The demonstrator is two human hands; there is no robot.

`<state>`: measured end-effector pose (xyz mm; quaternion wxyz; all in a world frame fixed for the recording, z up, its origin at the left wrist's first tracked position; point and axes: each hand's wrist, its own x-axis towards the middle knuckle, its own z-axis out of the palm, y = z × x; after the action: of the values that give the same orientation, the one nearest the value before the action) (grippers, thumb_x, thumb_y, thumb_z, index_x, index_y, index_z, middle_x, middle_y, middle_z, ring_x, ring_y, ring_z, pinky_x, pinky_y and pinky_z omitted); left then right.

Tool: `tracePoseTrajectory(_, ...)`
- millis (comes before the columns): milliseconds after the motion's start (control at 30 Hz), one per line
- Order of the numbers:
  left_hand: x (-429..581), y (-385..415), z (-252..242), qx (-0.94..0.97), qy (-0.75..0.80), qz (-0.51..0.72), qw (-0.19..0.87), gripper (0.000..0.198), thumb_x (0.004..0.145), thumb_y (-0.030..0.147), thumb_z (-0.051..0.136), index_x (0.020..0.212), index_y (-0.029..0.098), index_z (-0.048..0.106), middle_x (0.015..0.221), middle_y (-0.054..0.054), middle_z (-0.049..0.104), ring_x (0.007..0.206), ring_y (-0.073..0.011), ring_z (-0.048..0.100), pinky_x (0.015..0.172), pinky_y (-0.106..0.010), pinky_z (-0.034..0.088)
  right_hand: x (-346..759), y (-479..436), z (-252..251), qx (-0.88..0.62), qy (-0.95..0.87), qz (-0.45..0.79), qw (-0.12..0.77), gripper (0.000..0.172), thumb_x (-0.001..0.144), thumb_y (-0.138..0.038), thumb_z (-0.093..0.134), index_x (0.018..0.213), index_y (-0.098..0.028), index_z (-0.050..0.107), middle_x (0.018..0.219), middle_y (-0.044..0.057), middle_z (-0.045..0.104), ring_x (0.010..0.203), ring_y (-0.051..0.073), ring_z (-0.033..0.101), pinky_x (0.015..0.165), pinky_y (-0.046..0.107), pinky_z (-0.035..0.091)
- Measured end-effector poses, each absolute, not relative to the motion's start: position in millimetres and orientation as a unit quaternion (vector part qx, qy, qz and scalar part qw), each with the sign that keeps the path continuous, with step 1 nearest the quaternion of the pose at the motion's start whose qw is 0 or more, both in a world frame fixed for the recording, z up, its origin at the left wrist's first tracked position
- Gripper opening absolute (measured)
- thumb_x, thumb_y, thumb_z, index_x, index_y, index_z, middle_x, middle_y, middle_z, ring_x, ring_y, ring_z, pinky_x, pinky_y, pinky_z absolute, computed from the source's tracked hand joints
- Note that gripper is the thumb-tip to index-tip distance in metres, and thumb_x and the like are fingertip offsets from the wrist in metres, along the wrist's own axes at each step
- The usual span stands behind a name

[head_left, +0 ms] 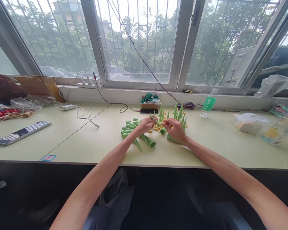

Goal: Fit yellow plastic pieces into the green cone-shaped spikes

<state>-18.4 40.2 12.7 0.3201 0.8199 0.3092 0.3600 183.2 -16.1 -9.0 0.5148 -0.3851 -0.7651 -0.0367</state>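
My left hand is closed around a slim green plastic spike, which slants between my hands. At the spike's right end, the fingers of my right hand pinch what looks like a small yellow piece; it is partly hidden. Loose yellow pieces lie in a small pile beneath my hands. To the left is a heap of green cone-shaped spikes lying on their sides. Several green spikes stand point up behind and beside my right hand, some with yellow pieces near them.
A phone with a cable and a small box of green items sit behind the pile. Right stand a bottle and a tissue pack. A tablet-like device lies left. The table's front edge runs below my forearms.
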Motion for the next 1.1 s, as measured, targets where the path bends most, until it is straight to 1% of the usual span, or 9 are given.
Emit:
tracePoseTrajectory(200, -17.9, 39.0, 12.9, 0.807, 0.307, 0.37, 0.343, 0.039, 0.094, 0.052, 0.043, 0.094, 0.016, 0.056, 0.063, 0.001, 0.055, 0.047, -0.0083, 0.042, 0.046, -0.022, 0.035, 183.6, -15.0, -10.1, -0.378, -0.765, -0.035, 0.52, 0.018, 0.094, -0.035, 0.058, 0.093, -0.021, 0.068, 0.078, 0.003, 0.065, 0.059, 0.013, 0.056, 0.06, 0.027, 0.051)
tracePoseTrajectory(367, -18.2, 40.4, 11.7, 0.797, 0.314, 0.389, 0.34, 0.038, 0.094, 0.053, 0.044, 0.088, 0.016, 0.054, 0.061, 0.002, 0.051, 0.048, -0.0089, 0.045, 0.046, -0.022, 0.036, 184.0, -15.1, -9.7, -0.38, -0.766, -0.031, 0.518, 0.018, 0.094, -0.035, 0.057, 0.093, -0.02, 0.068, 0.077, 0.003, 0.064, 0.059, 0.013, 0.056, 0.059, 0.028, 0.051)
tracePoseTrajectory(467, -18.1, 41.7, 10.5, 0.793, 0.319, 0.396, 0.335, 0.038, 0.093, 0.052, 0.046, 0.085, 0.016, 0.055, 0.061, 0.001, 0.052, 0.049, -0.0096, 0.046, 0.046, -0.022, 0.036, 184.0, -15.4, -9.6, -0.379, -0.768, -0.027, 0.516, 0.019, 0.094, -0.035, 0.058, 0.092, -0.02, 0.069, 0.076, 0.003, 0.063, 0.059, 0.013, 0.056, 0.059, 0.028, 0.051)
tracePoseTrajectory(600, -18.0, 39.9, 11.5, 0.804, 0.316, 0.4, 0.306, 0.037, 0.093, 0.05, 0.046, 0.083, 0.016, 0.056, 0.063, -0.001, 0.056, 0.051, -0.0103, 0.047, 0.048, -0.023, 0.036, 183.9, -15.1, -9.9, -0.382, -0.77, -0.023, 0.51, 0.018, 0.093, -0.035, 0.058, 0.092, -0.021, 0.069, 0.075, 0.003, 0.063, 0.06, 0.014, 0.056, 0.059, 0.028, 0.05)
tracePoseTrajectory(833, -16.6, 34.7, 12.3, 0.832, 0.312, 0.403, 0.217, 0.032, 0.092, 0.042, 0.046, 0.077, 0.016, 0.056, 0.06, 0.001, 0.05, 0.055, -0.0103, 0.042, 0.053, -0.023, 0.033, 184.2, -12.3, -12.4, -0.376, -0.785, -0.003, 0.492, 0.016, 0.092, -0.034, 0.062, 0.091, -0.02, 0.07, 0.078, 0.004, 0.066, 0.062, 0.014, 0.058, 0.059, 0.028, 0.05)
tracePoseTrajectory(967, -15.0, 33.7, 10.1, 0.842, 0.307, 0.394, 0.204, 0.034, 0.093, 0.041, 0.046, 0.071, 0.016, 0.053, 0.057, 0.002, 0.047, 0.054, -0.0098, 0.039, 0.053, -0.023, 0.031, 184.9, -10.2, -13.8, -0.374, -0.799, 0.003, 0.47, 0.018, 0.092, -0.034, 0.062, 0.091, -0.019, 0.071, 0.079, 0.004, 0.068, 0.061, 0.014, 0.058, 0.06, 0.028, 0.049)
tracePoseTrajectory(1100, -14.3, 32.9, 8.7, 0.846, 0.296, 0.394, 0.202, 0.036, 0.093, 0.044, 0.048, 0.071, 0.016, 0.053, 0.056, 0.002, 0.048, 0.051, -0.0094, 0.04, 0.051, -0.022, 0.031, 185.6, -9.4, -14.0, -0.372, -0.806, -0.003, 0.461, 0.019, 0.092, -0.035, 0.062, 0.09, -0.018, 0.072, 0.077, 0.004, 0.067, 0.06, 0.014, 0.057, 0.062, 0.029, 0.048)
